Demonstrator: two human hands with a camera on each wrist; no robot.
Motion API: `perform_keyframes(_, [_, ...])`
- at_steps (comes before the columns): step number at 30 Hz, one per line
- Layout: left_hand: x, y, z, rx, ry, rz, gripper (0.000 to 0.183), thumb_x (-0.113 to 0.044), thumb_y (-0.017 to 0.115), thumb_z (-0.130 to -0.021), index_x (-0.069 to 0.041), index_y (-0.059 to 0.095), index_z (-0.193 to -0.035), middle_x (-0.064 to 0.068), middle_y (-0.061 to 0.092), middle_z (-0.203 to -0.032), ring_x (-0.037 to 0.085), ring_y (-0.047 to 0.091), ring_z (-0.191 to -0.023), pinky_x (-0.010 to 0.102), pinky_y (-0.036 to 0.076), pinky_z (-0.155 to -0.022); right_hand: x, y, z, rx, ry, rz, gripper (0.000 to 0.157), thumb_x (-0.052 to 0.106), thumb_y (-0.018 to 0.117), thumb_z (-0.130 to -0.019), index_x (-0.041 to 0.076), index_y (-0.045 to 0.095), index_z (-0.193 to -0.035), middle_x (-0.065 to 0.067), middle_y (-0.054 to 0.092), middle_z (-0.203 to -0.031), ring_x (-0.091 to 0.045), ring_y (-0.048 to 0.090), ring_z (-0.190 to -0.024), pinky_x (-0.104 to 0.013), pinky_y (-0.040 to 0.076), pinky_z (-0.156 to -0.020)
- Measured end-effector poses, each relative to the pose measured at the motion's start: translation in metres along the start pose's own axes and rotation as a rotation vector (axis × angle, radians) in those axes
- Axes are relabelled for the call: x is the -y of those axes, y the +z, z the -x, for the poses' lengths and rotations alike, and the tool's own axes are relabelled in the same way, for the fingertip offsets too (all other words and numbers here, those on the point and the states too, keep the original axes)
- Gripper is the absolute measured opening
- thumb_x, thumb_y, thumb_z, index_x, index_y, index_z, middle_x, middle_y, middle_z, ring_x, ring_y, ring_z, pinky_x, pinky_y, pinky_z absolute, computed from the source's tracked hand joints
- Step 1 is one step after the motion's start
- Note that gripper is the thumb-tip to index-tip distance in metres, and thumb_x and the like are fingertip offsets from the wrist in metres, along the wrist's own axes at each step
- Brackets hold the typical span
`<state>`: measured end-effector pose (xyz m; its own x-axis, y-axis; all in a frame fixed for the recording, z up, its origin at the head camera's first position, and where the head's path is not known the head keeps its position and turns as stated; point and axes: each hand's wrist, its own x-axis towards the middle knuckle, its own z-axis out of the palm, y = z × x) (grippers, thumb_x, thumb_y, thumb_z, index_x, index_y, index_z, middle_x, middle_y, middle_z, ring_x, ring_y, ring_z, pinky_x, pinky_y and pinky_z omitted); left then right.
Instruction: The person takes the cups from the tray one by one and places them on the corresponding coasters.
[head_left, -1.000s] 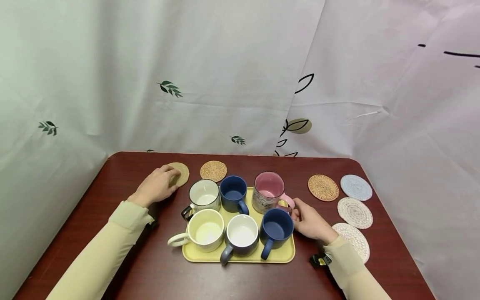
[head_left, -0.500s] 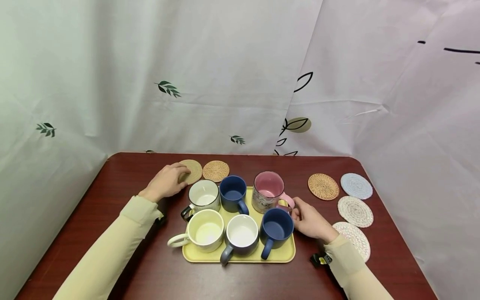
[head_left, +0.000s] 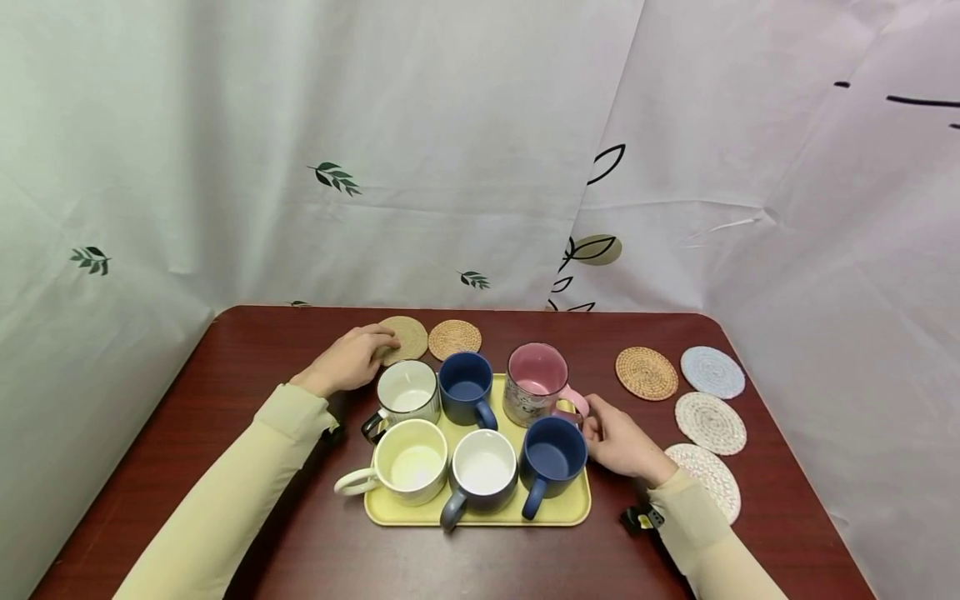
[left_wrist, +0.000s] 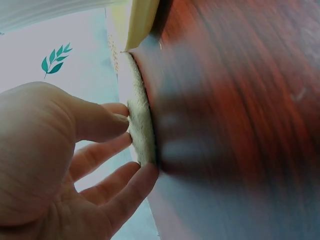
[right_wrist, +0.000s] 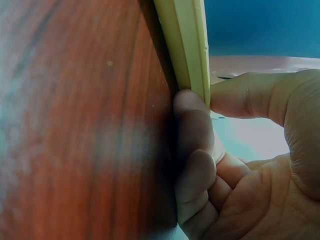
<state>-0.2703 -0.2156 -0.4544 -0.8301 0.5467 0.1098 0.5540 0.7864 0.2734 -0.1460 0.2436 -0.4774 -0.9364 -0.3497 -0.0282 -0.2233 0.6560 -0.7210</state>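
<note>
My left hand (head_left: 348,357) rests its fingertips on a round olive-tan coaster (head_left: 405,337) lying flat behind the tray. In the left wrist view, thumb and fairly straight fingers touch the coaster (left_wrist: 141,120) across its top and edge. A woven straw coaster (head_left: 454,337) sits right beside it. At the right side of a yellow tray (head_left: 579,504), my right hand (head_left: 626,442) pinches the rim. Thumb above and curled fingers below grip the tray edge (right_wrist: 185,40) in the right wrist view.
The tray bears several mugs, among them a pink mug (head_left: 537,371), a cream mug (head_left: 412,458) and a grey mug (head_left: 483,471). Several coasters lie at right, including a light blue coaster (head_left: 713,372). A pale curtain (head_left: 420,125) hangs behind the table.
My left hand has slid the olive-tan coaster rightward, and the straw coaster beside it has shifted right too. My right hand keeps its grip on the tray, which stays put.
</note>
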Motion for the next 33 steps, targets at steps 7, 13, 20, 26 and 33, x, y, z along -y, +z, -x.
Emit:
perform_keyframes(7, [-0.0016,0.0019,-0.0048,0.004,0.056,0.015,0.030,0.002,0.055,-0.099,0.000,0.072,-0.124,0.024,0.062,-0.138,0.047,0.055,-0.132,0.059,0.041,-0.114,-0.0002,0.0002,0.0002,0.001,-0.002,-0.001,0.030,-0.005,0.065,-0.084,0.008,0.054,-0.108,0.007,0.051,-0.069,-0.003,0.048,-0.061,-0.019,0.038,-0.060])
perform_keyframes(13, [-0.0030,0.0042,-0.0089,0.035,0.061,0.054,0.029,-0.002,0.055,-0.102,0.000,0.070,-0.127,0.024,0.060,-0.142,0.046,0.053,-0.136,0.059,0.039,-0.116,-0.0005,0.0000,0.0004,0.004,0.001,-0.011,0.030,-0.005,0.065,-0.084,0.009,0.054,-0.109,0.006,0.050,-0.069,-0.003,0.048,-0.061,-0.019,0.038,-0.060])
perform_keyframes(20, [-0.0041,0.0056,-0.0099,0.025,0.114,0.065,0.029,0.001,0.055,-0.102,0.003,0.069,-0.127,0.027,0.060,-0.141,0.046,0.054,-0.135,0.059,0.041,-0.114,-0.0005,-0.0002,0.0000,0.005,0.003,-0.012,0.030,-0.003,0.067,-0.085,0.009,0.054,-0.109,0.006,0.051,-0.069,-0.003,0.048,-0.061,-0.020,0.038,-0.061])
perform_keyframes(26, [-0.0075,0.0030,-0.0074,0.013,0.111,0.029,0.028,0.000,0.056,-0.102,0.002,0.070,-0.126,0.025,0.061,-0.140,0.045,0.056,-0.133,0.059,0.042,-0.113,-0.0003,-0.0005,-0.0003,0.006,0.003,-0.013,0.031,-0.002,0.068,-0.085,0.009,0.055,-0.110,0.006,0.052,-0.069,-0.003,0.049,-0.062,-0.020,0.038,-0.061])
perform_keyframes(33, [-0.0068,-0.0003,-0.0016,0.025,0.039,-0.011,0.033,0.002,0.054,-0.099,0.000,0.070,-0.128,0.023,0.060,-0.142,0.045,0.056,-0.133,0.058,0.041,-0.114,-0.0011,-0.0005,-0.0002,0.008,0.005,-0.004,0.031,-0.002,0.068,-0.085,0.008,0.055,-0.111,0.006,0.052,-0.069,-0.003,0.048,-0.062,-0.020,0.038,-0.061])
